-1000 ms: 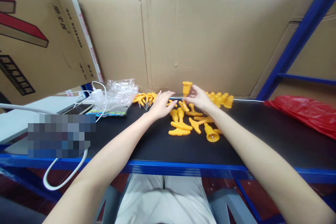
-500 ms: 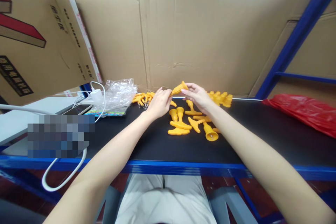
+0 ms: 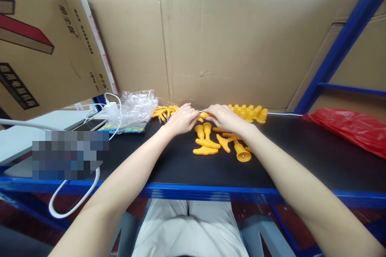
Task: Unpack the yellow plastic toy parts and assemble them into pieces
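Note:
Between my two hands, above the back of the black table, is a yellow corkscrew (image 3: 204, 115), mostly covered by fingers. My left hand (image 3: 183, 119) is closed with its fingertips at the left end. My right hand (image 3: 222, 116) is wrapped round the other end, hiding the bell-shaped body. In front of them lie several yellow corkscrew parts: a bell-shaped body with a T-shaped handle (image 3: 207, 143), a loose-looking handle (image 3: 205, 151), and a bell (image 3: 243, 154) with its wide mouth facing me. Yellow handles with metal spirals (image 3: 163, 113) are heaped left of my left hand.
Yellow bell-shaped pieces (image 3: 250, 112) stand in rows behind my right hand. Clear plastic wrap (image 3: 137, 106), a white charger (image 3: 111, 109) and cables are at left. A red plastic bag (image 3: 346, 128) lies at right. Cardboard (image 3: 241, 48) walls the back; a blue rail (image 3: 211, 191) edges the front.
The corkscrew has gone from tilted up and visible to lower and largely covered. My right hand has turned over it and moved left; my left hand has shifted slightly.

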Available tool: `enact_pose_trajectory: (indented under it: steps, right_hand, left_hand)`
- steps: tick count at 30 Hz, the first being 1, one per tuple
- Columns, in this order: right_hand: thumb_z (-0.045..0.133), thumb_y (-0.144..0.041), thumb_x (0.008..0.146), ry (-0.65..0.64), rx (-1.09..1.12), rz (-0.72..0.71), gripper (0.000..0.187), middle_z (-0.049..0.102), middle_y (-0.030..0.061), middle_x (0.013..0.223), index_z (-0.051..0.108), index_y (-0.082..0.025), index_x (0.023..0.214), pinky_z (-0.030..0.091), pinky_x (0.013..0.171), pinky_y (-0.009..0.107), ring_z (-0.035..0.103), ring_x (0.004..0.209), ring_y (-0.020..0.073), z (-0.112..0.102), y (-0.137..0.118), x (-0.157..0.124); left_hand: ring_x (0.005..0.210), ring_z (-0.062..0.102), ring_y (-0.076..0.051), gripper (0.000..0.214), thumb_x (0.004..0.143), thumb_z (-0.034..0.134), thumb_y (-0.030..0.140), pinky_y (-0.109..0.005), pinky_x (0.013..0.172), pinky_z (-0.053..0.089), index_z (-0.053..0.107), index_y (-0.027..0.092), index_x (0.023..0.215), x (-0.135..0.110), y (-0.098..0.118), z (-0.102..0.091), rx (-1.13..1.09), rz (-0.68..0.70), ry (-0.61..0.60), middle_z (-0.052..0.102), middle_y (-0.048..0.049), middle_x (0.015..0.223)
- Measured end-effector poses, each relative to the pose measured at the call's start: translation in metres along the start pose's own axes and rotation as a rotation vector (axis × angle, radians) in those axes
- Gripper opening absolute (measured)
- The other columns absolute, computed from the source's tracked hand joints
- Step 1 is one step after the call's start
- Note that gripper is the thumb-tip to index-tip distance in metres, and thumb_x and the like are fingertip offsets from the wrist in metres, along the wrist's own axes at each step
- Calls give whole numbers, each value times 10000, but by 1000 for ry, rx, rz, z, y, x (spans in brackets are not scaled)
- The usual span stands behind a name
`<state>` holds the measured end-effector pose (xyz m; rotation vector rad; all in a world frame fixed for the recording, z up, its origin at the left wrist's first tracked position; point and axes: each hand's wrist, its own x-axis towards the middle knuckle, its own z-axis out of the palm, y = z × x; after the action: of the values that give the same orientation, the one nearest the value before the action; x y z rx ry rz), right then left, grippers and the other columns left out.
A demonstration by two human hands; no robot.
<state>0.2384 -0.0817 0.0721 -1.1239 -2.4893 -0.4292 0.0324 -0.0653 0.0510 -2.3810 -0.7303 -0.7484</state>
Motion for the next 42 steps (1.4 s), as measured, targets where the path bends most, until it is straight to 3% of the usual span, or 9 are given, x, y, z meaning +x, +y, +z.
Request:
enact_pose_trajectory:
  steps: [7, 13, 15, 18, 21, 26, 31, 38, 42]
  right_hand:
    - [429, -154, 906, 146, -304, -42, 163, 621, 100, 958, 582, -144, 962, 283, 773, 341, 499, 926, 232, -3, -12, 2]
    - [402, -95, 894, 224, -415, -55, 184, 613, 90, 993, 564, -174, 932, 255, 768, 353, 457, 970, 236, -3, -15, 4]
    - [398, -94, 893, 252, -437, -60, 195, 611, 87, 1010, 566, -183, 933, 254, 768, 358, 448, 975, 238, -3, -15, 4]
    - [397, -116, 899, 285, -444, -59, 198, 610, 90, 1012, 575, -192, 939, 258, 773, 367, 446, 962, 241, -3, -13, 5]
    - [408, -158, 906, 268, -424, -83, 185, 615, 96, 997, 586, -178, 956, 273, 790, 373, 464, 936, 238, -1, -9, 5]
    - [412, -225, 926, 257, -304, -195, 286, 611, 109, 1122, 543, -156, 1170, 251, 923, 415, 474, 1039, 234, 8, 1, 3]
    - [368, -158, 920, 147, -288, -178, 322, 632, 111, 1039, 548, -146, 1186, 224, 958, 452, 498, 987, 233, 12, 1, 2]
    - [391, -95, 864, 54, -384, -75, 257, 589, 118, 1011, 609, -152, 988, 272, 867, 427, 472, 948, 246, 3, -8, 4]
    - [426, -113, 846, 110, -381, 123, 227, 582, 129, 1039, 607, -148, 977, 283, 875, 445, 471, 991, 264, -8, 18, -2]
  left_hand:
    - [741, 561, -177, 242, 890, 433, 294, -381, 907, 401, 615, 163, 799, 3, -1, 2, -184, -153, 53, 625, -46, 722]
    - [675, 561, -147, 311, 842, 484, 392, -268, 654, 419, 658, 137, 811, 9, 4, -2, -723, -528, -41, 645, -35, 725]
    - [604, 531, -123, 313, 809, 516, 402, -244, 596, 394, 665, 127, 798, 12, 6, -6, -912, -661, -84, 603, -10, 632]
    - [524, 468, -104, 319, 782, 541, 414, -232, 543, 355, 670, 125, 744, 13, 7, -8, -1023, -774, -114, 484, 27, 489]
    - [539, 491, -108, 317, 783, 546, 412, -231, 552, 373, 677, 125, 759, 11, 7, -6, -1009, -757, -114, 531, 13, 518]
    - [710, 590, -157, 334, 816, 523, 429, -253, 666, 435, 690, 140, 818, 5, 4, 0, -761, -564, -43, 684, -47, 764]
    - [710, 597, -168, 331, 838, 502, 415, -263, 665, 436, 699, 150, 802, 4, 4, 0, -523, -460, -38, 690, -54, 750]
    - [678, 588, -159, 351, 850, 478, 408, -258, 627, 427, 703, 139, 859, 7, 10, -1, -613, -531, -158, 689, -40, 749]
    - [692, 593, -162, 341, 822, 526, 438, -259, 630, 433, 696, 145, 862, 2, 0, 2, -658, -629, -147, 686, -33, 768]
